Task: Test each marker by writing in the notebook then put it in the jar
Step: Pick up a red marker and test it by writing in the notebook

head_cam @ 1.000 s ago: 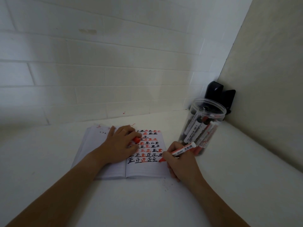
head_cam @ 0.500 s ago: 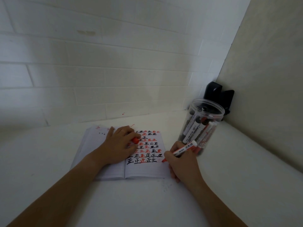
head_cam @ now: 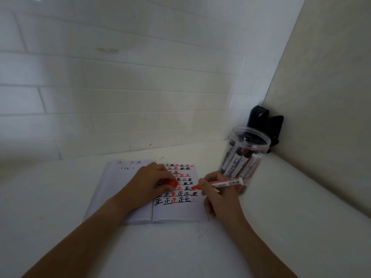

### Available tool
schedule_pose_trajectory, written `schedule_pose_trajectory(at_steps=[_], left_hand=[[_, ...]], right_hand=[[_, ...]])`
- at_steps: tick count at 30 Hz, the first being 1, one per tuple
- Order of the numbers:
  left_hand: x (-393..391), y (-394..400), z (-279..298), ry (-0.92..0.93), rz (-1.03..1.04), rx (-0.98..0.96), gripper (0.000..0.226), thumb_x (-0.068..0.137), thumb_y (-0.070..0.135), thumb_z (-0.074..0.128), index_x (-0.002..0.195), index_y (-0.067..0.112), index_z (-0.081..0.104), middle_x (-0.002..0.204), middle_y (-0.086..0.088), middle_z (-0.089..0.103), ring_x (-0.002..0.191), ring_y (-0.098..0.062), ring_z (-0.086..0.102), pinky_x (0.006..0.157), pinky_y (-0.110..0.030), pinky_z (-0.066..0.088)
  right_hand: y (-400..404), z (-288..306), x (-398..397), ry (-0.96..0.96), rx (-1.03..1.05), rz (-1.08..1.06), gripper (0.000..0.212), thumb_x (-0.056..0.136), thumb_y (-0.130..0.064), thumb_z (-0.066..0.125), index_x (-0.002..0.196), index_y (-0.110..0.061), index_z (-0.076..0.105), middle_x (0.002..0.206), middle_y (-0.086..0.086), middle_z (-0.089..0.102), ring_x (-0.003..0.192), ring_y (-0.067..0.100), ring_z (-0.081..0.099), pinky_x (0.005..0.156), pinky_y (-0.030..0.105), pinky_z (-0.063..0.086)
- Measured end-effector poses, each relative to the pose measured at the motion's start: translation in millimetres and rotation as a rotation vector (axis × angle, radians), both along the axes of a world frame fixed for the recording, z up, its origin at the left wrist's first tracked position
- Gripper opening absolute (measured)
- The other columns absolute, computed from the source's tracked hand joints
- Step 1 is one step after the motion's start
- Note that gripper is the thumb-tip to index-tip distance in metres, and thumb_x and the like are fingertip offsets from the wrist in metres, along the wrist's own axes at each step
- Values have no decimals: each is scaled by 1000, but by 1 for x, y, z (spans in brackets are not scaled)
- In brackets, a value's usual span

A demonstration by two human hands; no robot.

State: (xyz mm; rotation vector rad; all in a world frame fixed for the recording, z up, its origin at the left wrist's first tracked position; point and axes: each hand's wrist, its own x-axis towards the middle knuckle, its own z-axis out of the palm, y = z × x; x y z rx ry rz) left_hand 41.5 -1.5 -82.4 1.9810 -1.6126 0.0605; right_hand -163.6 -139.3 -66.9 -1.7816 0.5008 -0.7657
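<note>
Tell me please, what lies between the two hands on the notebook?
In the head view, between the left hand and the right hand lies the notebook's right page with red and black written characters, and the red marker tip over it.

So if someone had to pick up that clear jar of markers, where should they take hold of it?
Probably around the clear jar's round side wall, a little below the rim, coming from the front-left. It stands upright in the corner, with the wall and a black object behind it, and markers stick up inside its open mouth, so a grip from above looks awkward. The right hand with its red marker is in front now.
</note>
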Motion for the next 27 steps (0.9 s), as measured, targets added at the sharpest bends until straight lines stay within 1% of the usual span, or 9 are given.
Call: schedule_pose_trajectory(at_steps=[4,8,12,17,19,22,24,25,27], left_hand=[[-3,1,-2,-42,24,3,28,87,47,69,113,37,71,106,15,64,96,-2,52,84,-20,43],[-12,-2,0,-93,3,-2,29,86,50,67,111,35,71,104,15,64,95,-4,52,79,-20,41],[-17,-2,4,-64,-33,-43,26,88,49,66,109,35,72,101,16,67,93,-4,55,80,-26,47],[-27,-3,12,-37,-149,-81,31,93,52,55,107,29,72,89,12,70,82,-5,58,74,-31,49],[-32,-2,17,-8,-192,-120,31,94,48,54,104,24,72,85,11,70,79,-6,58,72,-28,48],[-36,-1,18,41,-203,-181,19,95,36,63,105,23,72,88,19,66,82,2,55,74,-10,40],[-37,-1,18,40,-190,-180,16,94,34,65,106,25,71,90,20,65,84,4,55,75,-9,39],[-37,0,18,43,-182,-181,17,95,35,63,106,25,70,90,18,66,84,2,56,76,-12,41],[-36,1,19,51,-162,-193,20,94,38,59,105,25,69,89,14,66,84,0,56,76,-16,43]], right_hand=[[-1,1,1,1,60,17,13,102,-20,62,93,-11,58,82,12,73,43,29,59,40,29,46],[1,-4,5,49,-16,83,13,98,-29,69,86,-25,63,76,21,72,45,40,60,40,31,47],[3,-5,6,53,-39,142,13,96,-30,72,87,-27,63,76,22,71,46,32,61,41,28,46],[4,-3,5,-18,1,194,14,97,-23,71,94,-14,61,66,27,63,45,26,56,40,26,42],[6,-3,5,-37,23,218,15,96,-21,71,96,-10,60,58,21,58,43,23,51,39,24,39],[8,-4,6,-50,-19,250,13,95,-14,73,98,-8,61,56,1,55,44,14,45,42,21,35],[10,-3,7,-58,-20,249,16,94,-22,73,97,-10,63,58,-4,55,47,11,44,44,21,34],[10,-2,7,-72,34,252,21,94,-31,70,98,-11,64,59,-1,55,46,13,44,44,23,33],[9,2,6,-114,260,256,33,96,-45,55,100,-13,65,66,11,59,45,20,47,44,23,32]])
